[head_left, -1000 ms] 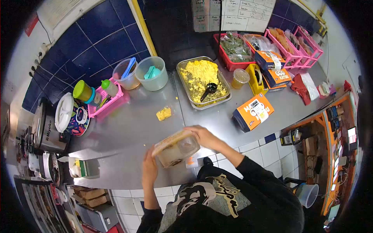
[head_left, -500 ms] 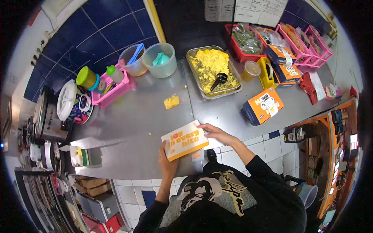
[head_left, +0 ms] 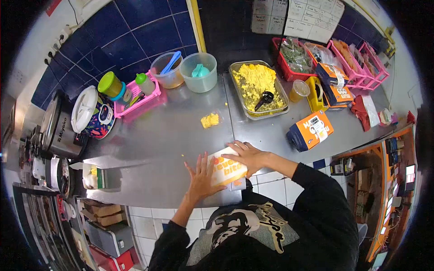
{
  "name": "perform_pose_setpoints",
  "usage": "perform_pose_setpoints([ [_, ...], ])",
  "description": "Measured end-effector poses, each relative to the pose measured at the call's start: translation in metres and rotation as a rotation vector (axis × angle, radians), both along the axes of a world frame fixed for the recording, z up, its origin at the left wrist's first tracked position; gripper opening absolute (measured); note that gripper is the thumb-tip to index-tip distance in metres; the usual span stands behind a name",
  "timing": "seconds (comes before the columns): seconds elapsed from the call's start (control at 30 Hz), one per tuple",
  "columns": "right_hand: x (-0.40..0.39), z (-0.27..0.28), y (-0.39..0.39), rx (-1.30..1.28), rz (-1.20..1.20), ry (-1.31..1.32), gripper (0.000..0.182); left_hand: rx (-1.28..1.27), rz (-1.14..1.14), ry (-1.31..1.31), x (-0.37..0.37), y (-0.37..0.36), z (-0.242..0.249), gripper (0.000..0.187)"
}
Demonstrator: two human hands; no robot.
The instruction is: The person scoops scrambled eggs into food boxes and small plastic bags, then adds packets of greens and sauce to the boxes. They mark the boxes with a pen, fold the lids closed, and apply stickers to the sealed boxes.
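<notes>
A white and yellow cardboard food box (head_left: 230, 169) printed with orange lettering lies at the front edge of the steel counter. My left hand (head_left: 201, 179) rests against its left side, fingers spread and pointing away from me. Across the upper right of the lid lies my right hand (head_left: 247, 156), its fingers also stretched out. The hands cover part of the print. Under the box's lower right corner a small pale printed piece (head_left: 238, 184) shows. Beyond the box sits a small bag of yellow scrambled egg (head_left: 209, 120).
A metal tray of scrambled egg (head_left: 255, 83) holds a black scoop (head_left: 264, 100). Right of it stand a lidded cup (head_left: 299, 91) and an orange carton (head_left: 314, 130). Plastic tubs (head_left: 199, 74) and a pink basket (head_left: 138, 97) line the back; an open box (head_left: 94, 176) stands at left.
Held at its sides and tilted before, the box now lies lower, with both hands spread over it. My view has shifted slightly.
</notes>
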State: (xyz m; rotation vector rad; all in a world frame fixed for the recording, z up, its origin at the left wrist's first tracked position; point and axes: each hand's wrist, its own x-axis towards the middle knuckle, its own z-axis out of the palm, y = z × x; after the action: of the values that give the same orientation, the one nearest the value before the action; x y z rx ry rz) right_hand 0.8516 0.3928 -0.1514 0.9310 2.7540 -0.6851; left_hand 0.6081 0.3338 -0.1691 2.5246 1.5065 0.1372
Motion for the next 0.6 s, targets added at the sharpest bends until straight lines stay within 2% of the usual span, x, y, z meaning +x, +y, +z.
perform_pose_setpoints([
  [0.07,0.001,-0.015,0.009,-0.020,0.028,0.069,0.108,-0.060,-0.064,0.002,-0.008,-0.001,0.002,0.105],
  [0.17,0.003,-0.008,0.023,-0.052,0.096,0.157,0.101,-0.065,-0.134,-0.033,-0.011,0.012,-0.007,0.102],
  [0.23,0.009,-0.004,0.023,-0.076,0.121,0.168,0.097,-0.070,-0.172,-0.224,-0.013,0.014,-0.012,0.103],
  [0.27,0.010,-0.006,0.017,-0.016,0.145,0.191,0.089,-0.070,-0.195,-0.229,-0.014,0.015,-0.011,0.103],
  [0.33,0.017,-0.014,0.006,0.054,0.160,0.223,0.074,-0.151,-0.194,-0.024,-0.011,0.012,0.003,0.103],
  [0.37,0.020,-0.019,-0.001,0.056,0.144,0.218,0.074,-0.150,-0.211,-0.028,-0.008,0.008,0.002,0.103],
  [0.43,0.025,-0.024,-0.013,0.222,0.095,0.176,0.073,0.016,-0.154,0.166,0.001,0.001,-0.002,0.098],
  [0.47,0.028,-0.021,-0.019,0.276,0.068,0.245,0.075,0.022,-0.168,0.165,0.005,0.001,0.002,0.098],
  [0.53,0.027,-0.018,-0.026,0.328,0.046,0.224,0.075,-0.053,-0.103,0.226,0.015,-0.002,0.009,0.096],
  [0.6,0.039,-0.018,-0.015,0.477,0.036,0.269,0.075,0.024,-0.082,0.145,0.018,-0.007,-0.017,0.095],
])
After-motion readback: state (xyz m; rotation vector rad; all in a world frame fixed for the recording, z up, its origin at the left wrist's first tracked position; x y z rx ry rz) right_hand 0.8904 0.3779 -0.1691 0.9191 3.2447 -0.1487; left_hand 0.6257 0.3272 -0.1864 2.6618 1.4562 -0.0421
